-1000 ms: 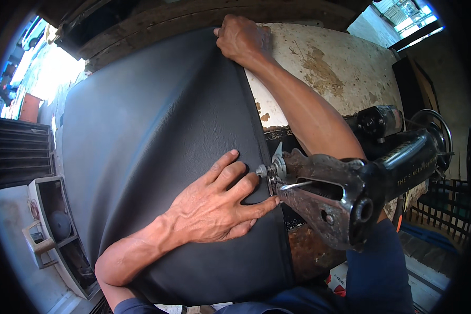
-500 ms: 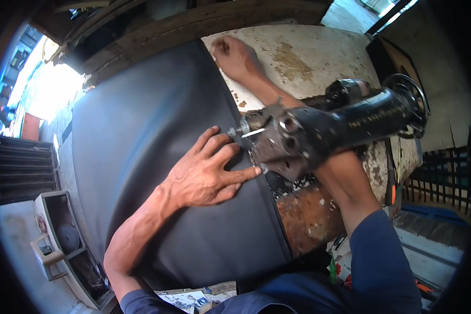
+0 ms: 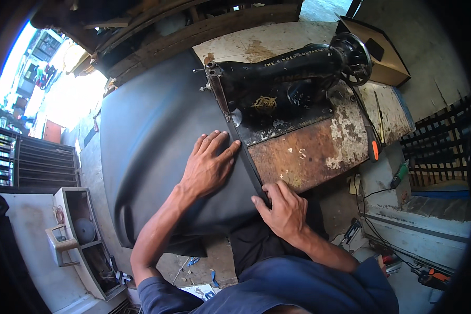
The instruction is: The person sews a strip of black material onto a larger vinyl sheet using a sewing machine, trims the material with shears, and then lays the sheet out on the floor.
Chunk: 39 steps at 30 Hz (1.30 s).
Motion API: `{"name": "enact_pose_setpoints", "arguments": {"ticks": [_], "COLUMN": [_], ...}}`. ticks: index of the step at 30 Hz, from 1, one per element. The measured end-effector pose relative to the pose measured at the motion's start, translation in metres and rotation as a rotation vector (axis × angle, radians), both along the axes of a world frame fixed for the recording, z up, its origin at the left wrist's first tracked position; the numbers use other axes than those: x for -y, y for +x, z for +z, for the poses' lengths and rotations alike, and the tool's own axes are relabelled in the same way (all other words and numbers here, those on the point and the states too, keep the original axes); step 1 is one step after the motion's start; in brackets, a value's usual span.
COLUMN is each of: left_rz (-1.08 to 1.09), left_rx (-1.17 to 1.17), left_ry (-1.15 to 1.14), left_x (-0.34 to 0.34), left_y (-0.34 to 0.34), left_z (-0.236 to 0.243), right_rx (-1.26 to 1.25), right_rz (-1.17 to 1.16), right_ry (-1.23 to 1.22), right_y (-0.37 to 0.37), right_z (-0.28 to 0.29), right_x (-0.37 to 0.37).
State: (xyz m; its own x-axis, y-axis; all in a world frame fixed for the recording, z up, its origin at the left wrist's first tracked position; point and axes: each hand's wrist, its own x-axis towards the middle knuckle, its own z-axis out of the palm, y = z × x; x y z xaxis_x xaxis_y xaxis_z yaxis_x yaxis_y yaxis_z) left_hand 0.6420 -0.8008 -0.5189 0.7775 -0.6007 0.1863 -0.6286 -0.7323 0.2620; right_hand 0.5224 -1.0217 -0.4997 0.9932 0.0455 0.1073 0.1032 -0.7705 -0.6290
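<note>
A wide sheet of smooth black leather-like material [image 3: 152, 125] covers the left part of the worktable. Its right edge runs under the head of a black sewing machine [image 3: 277, 78]. My left hand [image 3: 206, 165] lies flat on the sheet just in front of the needle area, fingers stretched toward the machine and thumb near the edge. Closer to my body, my right hand [image 3: 285, 209] pinches the sheet's edge between thumb and fingers at the table's near corner. The fingertips' undersides are hidden. The needle and presser foot [image 3: 235, 118] are too small to make out well.
The worn tabletop [image 3: 303, 152] has peeling patches. An orange-tipped tool [image 3: 374, 150] lies at its right edge. An open cardboard box [image 3: 382, 57] stands behind the handwheel [image 3: 353, 57]. Low at the left is a white drawer unit [image 3: 81, 235]; a green-handled tool [image 3: 400, 175] sits at right.
My right hand has come back from behind the machine to the sheet's near edge and now pinches it. My left hand stays on the sheet. The view has shifted, showing more of the machine's side.
</note>
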Motion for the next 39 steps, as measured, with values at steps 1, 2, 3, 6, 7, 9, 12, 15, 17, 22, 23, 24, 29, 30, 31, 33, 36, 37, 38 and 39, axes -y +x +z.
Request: {"name": "enact_pose_setpoints", "arguments": {"ticks": [1,2,3,6,7,9,12,15,17,22,23,24,29,30,31,33,36,37,38,39], "left_rz": [0.009,0.018,0.026,0.041,0.044,0.027,0.004,-0.014,-0.039,-0.086,-0.101,-0.1,-0.152,-0.148,-0.142,-0.139,-0.179,-0.194,-0.188,-0.178], "left_rx": [0.011,0.023,0.034,0.04,0.033,0.007,0.016,0.013,0.003,-0.054,-0.06,-0.075,-0.098,-0.116,-0.136,-0.147,-0.129,-0.121,-0.124,-0.129], "left_ry": [-0.008,-0.016,-0.025,-0.003,0.002,0.026,0.055,0.072,0.069,0.055,0.058,0.051,0.041,0.042,0.043,0.012,0.002,0.0,0.012,0.021], "left_x": [0.002,0.003,0.004,0.004,0.005,0.004,0.008,0.007,0.007,0.004,0.004,0.004,0.006,0.002,-0.002,-0.009,0.0,0.005,0.001,-0.003], "left_y": [-0.002,-0.004,-0.004,-0.006,-0.009,-0.012,-0.007,-0.006,-0.005,-0.006,-0.006,-0.006,-0.003,-0.005,-0.007,-0.008,-0.001,0.001,0.001,0.001], "left_z": [0.001,0.0,0.0,0.0,0.0,-0.002,0.0,0.001,0.002,0.007,0.007,0.006,0.004,0.003,0.001,-0.001,-0.001,-0.001,-0.001,-0.002], "right_rx": [0.013,0.015,-0.04,-0.347,-0.419,-0.563,-0.557,-0.574,-0.554,-0.554,-0.522,-0.49,-0.49,-0.597,-0.656,-0.41,-0.042,0.084,0.114,0.144], "right_rz": [-0.007,0.006,-0.017,-0.055,-0.06,-0.074,-0.128,-0.158,-0.151,-0.109,-0.082,-0.053,0.29,0.276,0.219,0.193,0.281,0.501,0.552,0.605], "right_ry": [-0.02,0.009,0.099,0.327,0.426,0.625,0.769,0.784,0.791,0.641,0.568,0.495,0.174,0.284,0.332,0.157,0.111,0.242,0.237,0.236], "right_y": [0.005,0.007,0.007,0.003,0.001,-0.004,-0.016,-0.019,-0.019,-0.016,-0.014,-0.011,0.009,0.032,0.055,0.132,0.257,0.301,0.32,0.338], "right_z": [0.0,0.003,0.007,0.02,0.019,0.016,0.004,-0.001,-0.006,-0.003,0.001,0.013,0.013,0.021,0.012,0.032,-0.021,-0.048,-0.049,-0.05], "right_x": [0.0,0.005,0.008,0.018,0.021,0.024,0.029,0.03,0.033,0.031,0.031,0.03,0.051,0.055,0.058,0.042,0.029,0.033,0.011,-0.013]}}
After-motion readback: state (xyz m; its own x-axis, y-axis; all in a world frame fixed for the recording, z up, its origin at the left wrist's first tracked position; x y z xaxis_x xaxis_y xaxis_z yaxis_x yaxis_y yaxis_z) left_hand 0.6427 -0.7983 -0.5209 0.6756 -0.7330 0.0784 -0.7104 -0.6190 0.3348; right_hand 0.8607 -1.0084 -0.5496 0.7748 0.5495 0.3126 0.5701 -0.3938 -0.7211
